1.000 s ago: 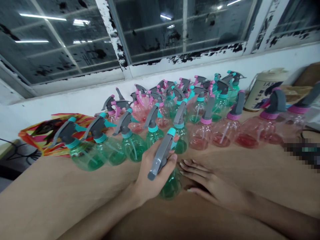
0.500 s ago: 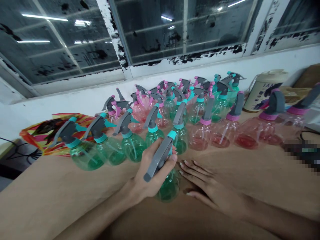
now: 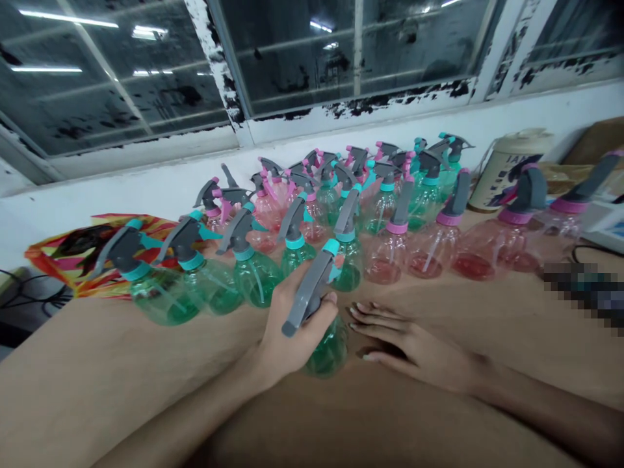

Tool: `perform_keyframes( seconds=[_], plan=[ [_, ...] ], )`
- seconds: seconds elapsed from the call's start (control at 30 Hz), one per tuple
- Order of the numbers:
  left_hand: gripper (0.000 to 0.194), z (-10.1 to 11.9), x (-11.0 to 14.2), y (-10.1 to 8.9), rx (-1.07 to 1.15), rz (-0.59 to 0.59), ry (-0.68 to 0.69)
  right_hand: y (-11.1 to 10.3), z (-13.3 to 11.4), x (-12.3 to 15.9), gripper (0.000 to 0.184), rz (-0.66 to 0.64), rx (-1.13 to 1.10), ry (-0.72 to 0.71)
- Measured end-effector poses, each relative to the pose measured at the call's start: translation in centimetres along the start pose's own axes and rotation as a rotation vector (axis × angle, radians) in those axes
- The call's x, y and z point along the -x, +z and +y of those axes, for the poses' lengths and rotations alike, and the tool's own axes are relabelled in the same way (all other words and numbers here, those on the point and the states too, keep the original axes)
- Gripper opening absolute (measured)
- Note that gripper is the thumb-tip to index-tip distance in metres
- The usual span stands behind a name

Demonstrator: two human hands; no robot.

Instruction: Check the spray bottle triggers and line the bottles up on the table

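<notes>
My left hand (image 3: pixel 292 318) is wrapped round the neck and trigger of a green spray bottle (image 3: pixel 329 351) with a grey head and turquoise nozzle. The bottle's base is low over the table or on it; I cannot tell which. Flat on the wood, fingers stretched out, my right hand (image 3: pixel 402 338) lies just right of that bottle and apart from it. Behind both hands runs a row of spray bottles: green ones such as this green bottle (image 3: pixel 258 279) to the left, and pink ones such as this pink bottle (image 3: pixel 385 260) to the right.
More pink and green spray bottles crowd the back of the wooden table (image 3: pixel 121 364) by the wall. A colourful plastic bag (image 3: pixel 58 257) lies at the left edge. At the right stand a cream lidded container (image 3: pixel 507 169) and a blurred dark object (image 3: pixel 585 289).
The bottle's head tilts slightly and its nozzle end shifts a little under my left fingers. My right hand stays flat in place. The whole view has drifted slightly.
</notes>
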State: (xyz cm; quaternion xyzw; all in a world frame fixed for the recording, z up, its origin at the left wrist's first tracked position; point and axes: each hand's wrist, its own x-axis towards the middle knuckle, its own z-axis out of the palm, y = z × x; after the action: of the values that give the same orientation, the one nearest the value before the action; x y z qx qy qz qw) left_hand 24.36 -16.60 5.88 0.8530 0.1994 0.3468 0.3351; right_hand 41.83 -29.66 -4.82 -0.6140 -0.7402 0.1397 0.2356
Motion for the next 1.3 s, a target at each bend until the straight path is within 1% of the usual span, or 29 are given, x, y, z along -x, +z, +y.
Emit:
perform_keyframes(
  seconds=[0.1,0.23,0.3,0.43,0.53,0.67,0.8,1.0,1.07,1.17,1.23,1.3],
  plan=[
    [0.02,-0.05,0.07,0.1,-0.005,0.016,-0.001,0.27,0.27,-0.08,0.05,0.014,0.008,0.022],
    [0.021,-0.28,0.16,0.27,0.0,0.022,-0.015,0.48,0.29,-0.28,0.048,0.078,0.039,0.038],
    [0.021,-0.43,0.22,0.34,0.004,0.001,-0.026,0.42,0.23,-0.35,0.048,0.097,0.068,0.04],
    [0.029,-0.56,0.28,0.29,0.045,-0.033,-0.044,0.24,0.11,-0.4,0.048,0.113,0.096,0.033],
    [0.03,-0.51,0.25,0.06,0.079,-0.081,-0.041,0.26,0.06,-0.38,0.047,0.126,0.098,0.026],
    [0.02,-0.58,0.15,-0.27,0.074,-0.119,-0.048,0.44,0.03,-0.38,0.045,0.164,0.075,0.03],
    [0.013,-0.5,0.0,-0.47,0.046,-0.132,-0.063,0.44,0.0,-0.42,0.046,0.152,0.059,0.04],
    [0.009,-0.03,-0.3,-0.6,0.086,-0.095,-0.006,0.26,0.01,-0.37,0.047,0.127,0.078,0.052],
    [0.012,0.0,-0.34,-0.63,0.078,-0.099,0.008,0.24,0.04,-0.34,0.048,0.119,0.079,0.05],
    [0.023,-0.1,-0.24,-0.53,0.049,-0.108,-0.016,0.25,0.07,-0.35,0.047,0.134,0.057,0.038],
    [0.029,-0.24,-0.08,-0.34,0.049,-0.093,-0.042,0.27,0.07,-0.38,0.046,0.152,0.049,0.036],
    [0.031,-0.44,0.11,-0.07,0.067,-0.062,-0.05,0.29,0.06,-0.42,0.046,0.151,0.058,0.039]
  ],
)
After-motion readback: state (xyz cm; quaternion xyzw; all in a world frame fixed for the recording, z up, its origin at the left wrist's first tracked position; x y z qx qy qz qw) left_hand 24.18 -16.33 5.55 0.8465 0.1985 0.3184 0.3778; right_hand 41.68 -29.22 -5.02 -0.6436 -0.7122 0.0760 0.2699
